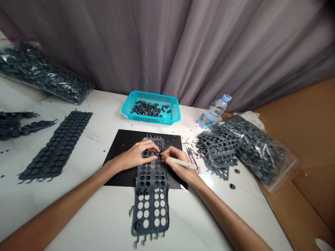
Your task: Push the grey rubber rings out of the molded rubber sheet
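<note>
A dark grey rubber sheet (151, 205) with rows of round holes lies lengthwise before me, its far part on a black mat (121, 143). Several holes at the far end and a few nearer ones hold small black plugs. My left hand (137, 154) rests on the sheet, thumb and fingers closed around a small black rubber plug (157, 153). Close against it, my right hand (178, 164) is closed on a slim white-handled tool (184, 163), whose tip is hidden by the fingers.
Behind the mat stands a turquoise basket (154, 120) of black plugs. Pink-handled snips (193, 160), perforated sheets (222, 150), a water bottle (213, 111) and a plug-filled bag (261, 150) are right. Left are a filled sheet (59, 148) and another bag (47, 73).
</note>
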The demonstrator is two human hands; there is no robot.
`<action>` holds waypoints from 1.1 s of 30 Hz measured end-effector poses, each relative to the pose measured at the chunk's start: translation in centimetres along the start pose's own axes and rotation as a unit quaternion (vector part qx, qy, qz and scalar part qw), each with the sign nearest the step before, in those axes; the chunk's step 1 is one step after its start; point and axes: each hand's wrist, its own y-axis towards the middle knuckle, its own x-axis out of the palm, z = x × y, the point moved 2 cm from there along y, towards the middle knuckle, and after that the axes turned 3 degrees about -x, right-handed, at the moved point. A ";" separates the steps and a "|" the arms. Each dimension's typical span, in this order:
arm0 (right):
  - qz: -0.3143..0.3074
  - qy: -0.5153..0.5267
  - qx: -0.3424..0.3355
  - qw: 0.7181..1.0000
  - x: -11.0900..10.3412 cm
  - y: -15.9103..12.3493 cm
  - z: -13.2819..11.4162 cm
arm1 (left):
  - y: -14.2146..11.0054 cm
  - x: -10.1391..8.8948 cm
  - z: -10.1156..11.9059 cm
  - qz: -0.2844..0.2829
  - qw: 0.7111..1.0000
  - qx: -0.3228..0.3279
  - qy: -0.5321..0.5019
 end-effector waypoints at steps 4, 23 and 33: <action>-0.001 -0.002 0.003 1.000 0.0 0.0 0.1 | 0.0 0.0 -0.2 -0.002 1.000 -0.002 -0.003; -0.001 -0.020 0.022 1.000 0.1 -0.3 0.6 | 0.1 -0.3 -0.1 -0.007 1.000 0.010 -0.006; -0.002 -0.030 0.012 0.999 0.2 -0.1 0.0 | -0.3 0.1 1.5 -0.009 0.989 0.054 0.140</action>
